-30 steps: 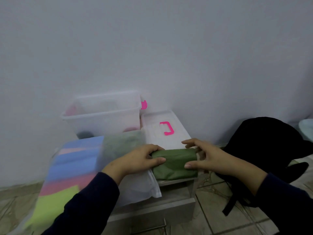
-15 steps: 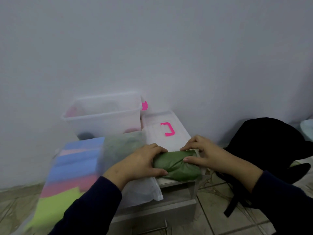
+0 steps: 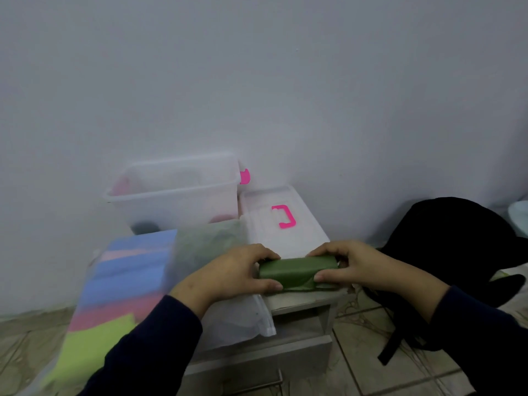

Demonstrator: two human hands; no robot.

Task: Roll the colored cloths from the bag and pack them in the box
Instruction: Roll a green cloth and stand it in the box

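Olive-green rolled cloth (image 3: 294, 271), clear box (image 3: 174, 192) with pink latch (image 3: 244, 176), white lid (image 3: 285, 224) with pink handle (image 3: 283, 216), blue, pink and lime cloths (image 3: 120, 284), black backpack (image 3: 457, 244)

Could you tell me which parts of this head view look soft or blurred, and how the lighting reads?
Head view: dim, flat light, no glare. The bag of colored cloths at lower left is smeared. The green cloth roll and both hands look fairly sharp, and the box hazy.

A plain pale grey-white painted wall (image 3: 285, 81) fills the upper view under dim, even light. Beige patterned tiled floor (image 3: 371, 352) with dark grout lines runs below. A low grey wooden surface (image 3: 303, 300) with a front drawer (image 3: 257, 358) stands against the wall.
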